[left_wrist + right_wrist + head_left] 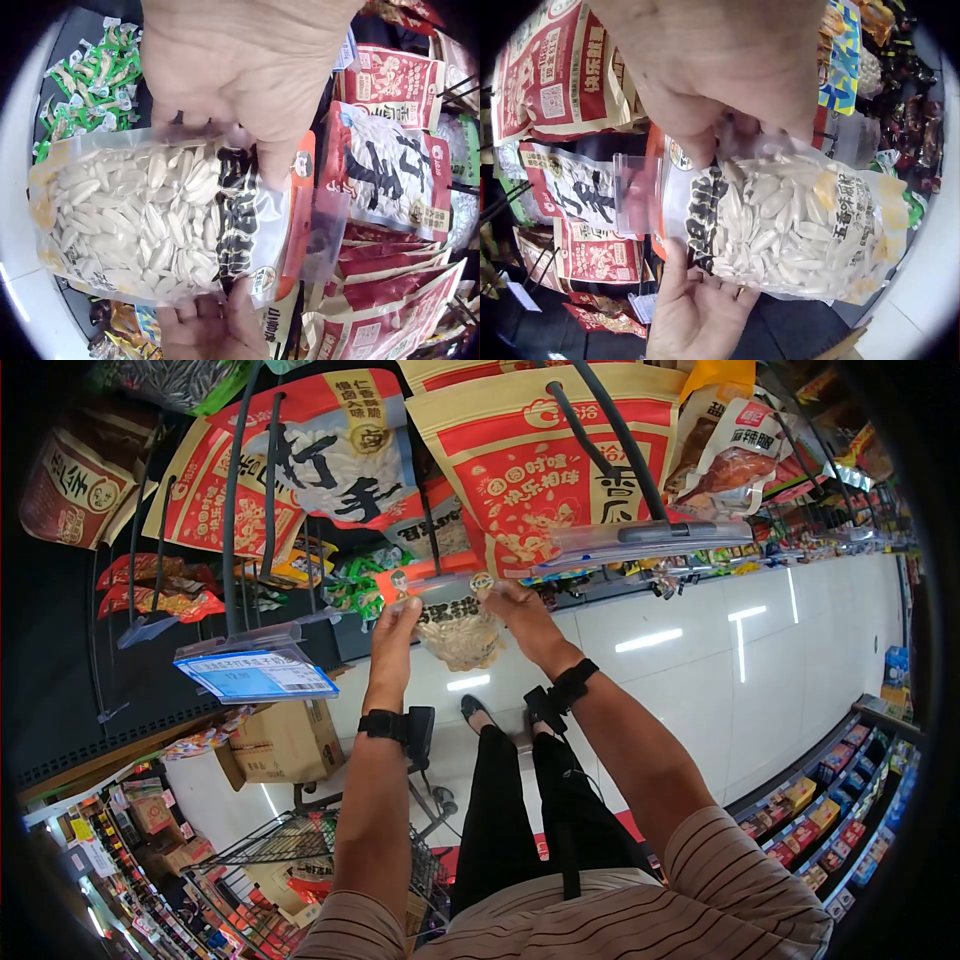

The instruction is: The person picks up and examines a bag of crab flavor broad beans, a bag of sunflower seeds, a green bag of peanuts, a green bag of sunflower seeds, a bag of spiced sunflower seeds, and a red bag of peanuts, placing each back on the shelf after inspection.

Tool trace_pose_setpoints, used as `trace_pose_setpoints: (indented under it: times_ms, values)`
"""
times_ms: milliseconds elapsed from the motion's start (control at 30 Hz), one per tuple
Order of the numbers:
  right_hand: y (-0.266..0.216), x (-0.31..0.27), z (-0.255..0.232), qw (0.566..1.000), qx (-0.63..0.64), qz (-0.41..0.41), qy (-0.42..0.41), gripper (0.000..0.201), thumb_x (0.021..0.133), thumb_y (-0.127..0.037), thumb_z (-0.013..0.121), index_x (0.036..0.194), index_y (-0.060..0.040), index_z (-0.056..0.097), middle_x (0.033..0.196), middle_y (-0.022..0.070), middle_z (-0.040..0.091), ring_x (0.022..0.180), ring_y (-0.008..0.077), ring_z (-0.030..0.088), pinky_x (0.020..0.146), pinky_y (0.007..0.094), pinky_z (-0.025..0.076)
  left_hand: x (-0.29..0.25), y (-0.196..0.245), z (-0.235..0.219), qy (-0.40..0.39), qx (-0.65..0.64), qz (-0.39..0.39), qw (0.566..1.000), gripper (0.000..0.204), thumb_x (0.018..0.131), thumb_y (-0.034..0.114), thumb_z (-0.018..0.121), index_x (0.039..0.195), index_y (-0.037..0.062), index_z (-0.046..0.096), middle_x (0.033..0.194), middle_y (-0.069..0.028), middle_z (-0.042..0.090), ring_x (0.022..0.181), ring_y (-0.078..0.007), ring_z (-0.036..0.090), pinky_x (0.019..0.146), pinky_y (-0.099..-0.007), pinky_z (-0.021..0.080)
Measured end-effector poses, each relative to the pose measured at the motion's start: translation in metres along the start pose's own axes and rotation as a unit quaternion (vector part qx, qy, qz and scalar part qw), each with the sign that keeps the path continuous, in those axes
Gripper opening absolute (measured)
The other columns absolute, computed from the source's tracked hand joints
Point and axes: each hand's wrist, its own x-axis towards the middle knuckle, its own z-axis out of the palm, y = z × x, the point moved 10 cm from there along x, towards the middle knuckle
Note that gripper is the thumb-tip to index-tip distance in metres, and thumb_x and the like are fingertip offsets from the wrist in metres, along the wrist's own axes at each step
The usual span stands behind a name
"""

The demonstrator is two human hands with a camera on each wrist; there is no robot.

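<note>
A clear plastic bag of pale sunflower seeds (458,642) with an orange top band is held up between both hands, below the hanging packs. My left hand (394,635) grips one side edge, thumb on the front. On the opposite edge my right hand (535,628) pinches the bag near its top. The left wrist view shows the seeds (135,217) through the clear front, beside bold black lettering. From the right wrist, the bag's printed lower end (855,217) points right, and the left hand (697,319) supports the lower edge with its thumb over the front.
Large red and cream snack bags (550,460) hang on dark hooks overhead. A blue price tag (258,674) juts out at left. Behind the left arm are a cardboard box (285,742) and a wire shopping cart (230,850) with packs in it. Another shelf (830,810) stands at right.
</note>
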Motion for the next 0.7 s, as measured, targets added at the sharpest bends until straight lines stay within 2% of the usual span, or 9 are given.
trace_pose_setpoints:
  times_ms: [200,400,600,700]
  values:
    - [0.007,0.013,-0.007,0.999,0.029,-0.012,0.034,0.022,0.093,-0.021,0.065,0.102,-0.0019,0.07,0.094,-0.0014,0.066,0.092,0.0076,0.056,0.087,0.0262,0.042,0.009,0.002,0.002,0.006,0.004,-0.009,1.0,0.032,0.094,0.035,0.067,0.109,0.0066,0.066,0.099,0.0006,0.064,0.091,-0.009,0.055,0.086,-0.0267,0.043]
    - [0.012,0.017,-0.013,0.999,-0.002,-0.002,0.048,0.025,0.093,-0.022,0.066,0.106,-0.0013,0.069,0.097,-0.0006,0.067,0.094,0.0076,0.056,0.089,0.0269,0.042,0.02,-0.008,0.002,-0.015,0.0,0.004,1.0,0.026,0.095,0.032,0.067,0.11,0.0111,0.065,0.103,0.0018,0.064,0.092,-0.0092,0.058,0.082,-0.0274,0.046]
    - [0.011,0.016,-0.007,0.998,0.04,-0.016,0.039,0.028,0.092,-0.023,0.066,0.109,0.0003,0.068,0.102,0.0012,0.067,0.096,0.0085,0.057,0.09,0.0276,0.042,0.017,-0.007,0.002,0.001,-0.002,0.002,1.0,0.025,0.096,0.032,0.065,0.11,0.0117,0.065,0.104,0.0017,0.064,0.096,-0.0096,0.059,0.084,-0.0287,0.046]
    - [0.005,0.018,-0.006,0.999,0.037,-0.015,0.029,0.033,0.09,-0.017,0.069,0.119,-0.004,0.064,0.112,0.0021,0.065,0.105,0.0128,0.057,0.095,0.0301,0.042,0.016,0.0,0.004,0.015,-0.017,-0.004,1.0,0.028,0.093,0.03,0.068,0.111,0.0088,0.066,0.101,0.0018,0.065,0.093,-0.0076,0.055,0.084,-0.0259,0.042]
